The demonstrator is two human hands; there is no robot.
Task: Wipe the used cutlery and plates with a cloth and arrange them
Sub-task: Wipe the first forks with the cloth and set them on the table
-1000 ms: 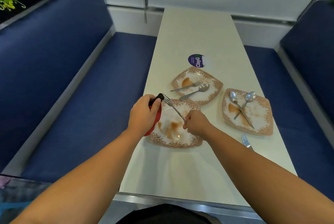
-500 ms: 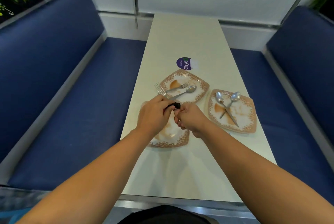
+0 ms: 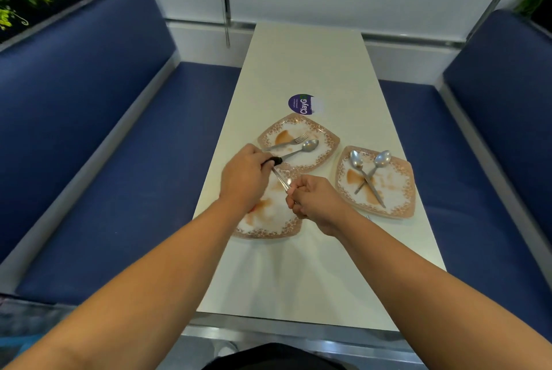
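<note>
Three square patterned plates with brown smears lie on the pale table (image 3: 310,265). Over the near plate (image 3: 270,224) my right hand (image 3: 315,201) grips the handle of a fork (image 3: 280,180). My left hand (image 3: 243,178) pinches a dark and red cloth (image 3: 276,160) around the fork's far end, hiding the tines. The bare shaft shows between the two hands. The far plate (image 3: 325,138) carries a fork (image 3: 288,144) and a spoon (image 3: 301,149). On the right plate (image 3: 397,190), two spoons (image 3: 369,174) lie crossed.
A round purple sticker (image 3: 301,104) is on the table beyond the plates. Blue padded benches (image 3: 125,160) run along both sides, and a white wall closes the far end. Green plants sit behind the bench backs.
My hands have drawn apart along the fork: the cloth hand slid out over the tines, which stuck out half a second ago, and the shaft now shows between the hands.
</note>
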